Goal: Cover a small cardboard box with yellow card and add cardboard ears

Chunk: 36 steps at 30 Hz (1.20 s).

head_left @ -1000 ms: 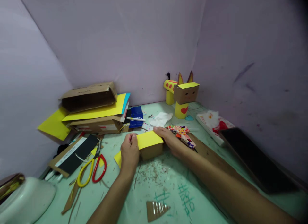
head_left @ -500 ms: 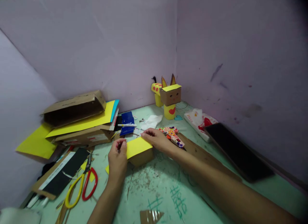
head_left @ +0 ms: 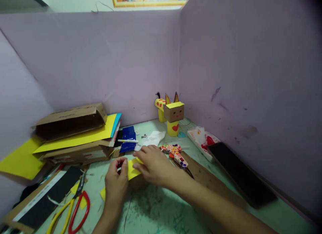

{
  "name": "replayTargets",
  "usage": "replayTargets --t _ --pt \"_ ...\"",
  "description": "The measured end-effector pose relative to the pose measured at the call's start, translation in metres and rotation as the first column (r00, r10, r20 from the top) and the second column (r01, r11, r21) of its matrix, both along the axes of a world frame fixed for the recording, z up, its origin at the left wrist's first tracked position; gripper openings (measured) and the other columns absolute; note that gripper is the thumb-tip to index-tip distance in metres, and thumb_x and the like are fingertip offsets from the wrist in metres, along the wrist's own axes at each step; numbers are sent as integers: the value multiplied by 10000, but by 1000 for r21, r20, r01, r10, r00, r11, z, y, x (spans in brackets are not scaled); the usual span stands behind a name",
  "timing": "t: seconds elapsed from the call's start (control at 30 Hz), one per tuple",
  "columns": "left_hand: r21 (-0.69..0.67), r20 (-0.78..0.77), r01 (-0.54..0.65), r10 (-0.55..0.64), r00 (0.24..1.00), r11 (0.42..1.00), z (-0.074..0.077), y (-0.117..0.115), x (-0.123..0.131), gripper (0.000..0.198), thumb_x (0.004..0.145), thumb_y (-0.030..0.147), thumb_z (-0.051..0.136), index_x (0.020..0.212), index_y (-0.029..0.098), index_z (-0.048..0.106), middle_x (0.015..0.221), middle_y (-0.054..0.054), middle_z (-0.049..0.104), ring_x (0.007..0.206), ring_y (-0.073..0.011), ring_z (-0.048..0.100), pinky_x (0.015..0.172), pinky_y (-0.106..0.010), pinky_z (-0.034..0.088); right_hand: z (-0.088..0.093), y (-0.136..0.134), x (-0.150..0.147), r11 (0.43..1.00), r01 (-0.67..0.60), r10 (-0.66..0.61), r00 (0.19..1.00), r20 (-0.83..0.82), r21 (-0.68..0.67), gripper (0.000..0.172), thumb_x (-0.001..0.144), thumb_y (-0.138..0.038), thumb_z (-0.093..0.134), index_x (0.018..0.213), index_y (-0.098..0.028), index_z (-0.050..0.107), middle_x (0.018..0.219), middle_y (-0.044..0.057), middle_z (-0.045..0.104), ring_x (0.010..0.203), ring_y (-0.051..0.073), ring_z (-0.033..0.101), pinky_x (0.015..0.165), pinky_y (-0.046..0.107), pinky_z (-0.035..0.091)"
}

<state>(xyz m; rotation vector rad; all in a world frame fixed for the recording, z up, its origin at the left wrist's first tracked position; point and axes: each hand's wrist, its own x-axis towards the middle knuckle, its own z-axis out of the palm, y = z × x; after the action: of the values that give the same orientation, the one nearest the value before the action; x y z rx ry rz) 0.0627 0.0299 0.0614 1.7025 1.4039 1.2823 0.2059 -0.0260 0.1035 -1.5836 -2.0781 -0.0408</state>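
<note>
A small cardboard box with a yellow paper sheet (head_left: 132, 171) laid over its top sits on the green table (head_left: 151, 210). My left hand (head_left: 116, 181) pinches the left edge of the yellow paper, fingers closed. Spread flat over the paper and the box top lies my right hand (head_left: 152, 164), pressing down and hiding most of the box.
Red-and-yellow scissors (head_left: 72, 210) lie at the left front. Cardboard boxes with yellow sheets (head_left: 75, 136) are stacked at the left. A cardboard animal figure (head_left: 173, 116), a tissue pack (head_left: 202, 140), a dark phone (head_left: 241, 173) and a spotted paper piece (head_left: 174, 152) lie to the right. Purple walls surround the table.
My right hand slid left from the paper's right edge onto the top of the box. The camera tilted upward, so everything sits lower in view.
</note>
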Motion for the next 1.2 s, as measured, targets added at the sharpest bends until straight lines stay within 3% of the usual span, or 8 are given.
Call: replayTargets --t 0.1,0.23,0.47,0.67,0.8,0.93,1.07,1.2 --pt "2 6 7 -8 1000 1000 1 -2 1 293 674 456 514 794 195 573 817 -67 627 786 -245 570 750 -363 437 -5 -6 -8 1000 -12 9 995 104 26 385 900 -426 413 1119 -164 589 1129 150 598 1034 293 520 888 461 395" --pt "11 35 21 -22 999 1000 3 -4 2 265 680 440 515 772 198 572 804 -65 631 777 -238 565 755 -357 436 -15 -5 -9 996 -81 77 991 112 26 482 927 -440 338 1291 -147 455 1387 140 443 1254 307 379 1038 536 260" --pt "-103 138 67 -52 989 992 4 -4 -3 306 712 464 485 745 188 613 719 -32 628 686 -198 560 641 -309 438 -16 -2 -7 994 -97 100 991 84 -46 486 914 -433 384 1312 -160 445 1328 118 524 1246 286 405 1055 526 244" --pt "-208 277 50 9 961 977 14 6 -13 330 656 470 496 703 160 599 690 -28 608 593 -142 532 546 -257 429 -16 -5 -3 982 -139 148 987 61 -127 720 792 -602 495 1352 -157 406 1391 126 458 1290 312 355 1080 539 191" --pt "-241 294 100 -26 956 965 17 6 -15 277 576 435 587 596 159 586 525 12 540 498 -118 471 503 -245 394 -21 -1 -3 977 -128 146 984 99 -170 805 715 -478 644 1388 -139 359 1424 128 412 1315 319 320 1096 541 164" --pt "-239 271 125 -57 961 963 17 -1 -10 175 490 312 666 545 161 598 495 17 539 498 -119 459 507 -249 376 -22 0 -3 971 -114 136 986 95 -211 861 666 -446 694 1396 -150 347 1437 127 392 1328 322 306 1105 546 139" --pt "-229 286 108 -39 957 967 21 -6 -8 95 496 236 641 539 167 591 503 21 546 504 -114 464 513 -243 365 -14 -3 3 958 -175 169 985 -45 -227 1000 628 -606 670 1426 -148 277 1469 167 314 1349 334 264 1097 550 164" --pt "-229 367 142 -49 929 963 30 -7 -11 123 505 256 633 547 169 557 467 48 504 444 -82 412 447 -213 318 -2 -4 13 979 -143 77 918 -390 -145 863 673 -558 652 1392 -195 340 1437 160 374 1314 319 336 1051 521 282"
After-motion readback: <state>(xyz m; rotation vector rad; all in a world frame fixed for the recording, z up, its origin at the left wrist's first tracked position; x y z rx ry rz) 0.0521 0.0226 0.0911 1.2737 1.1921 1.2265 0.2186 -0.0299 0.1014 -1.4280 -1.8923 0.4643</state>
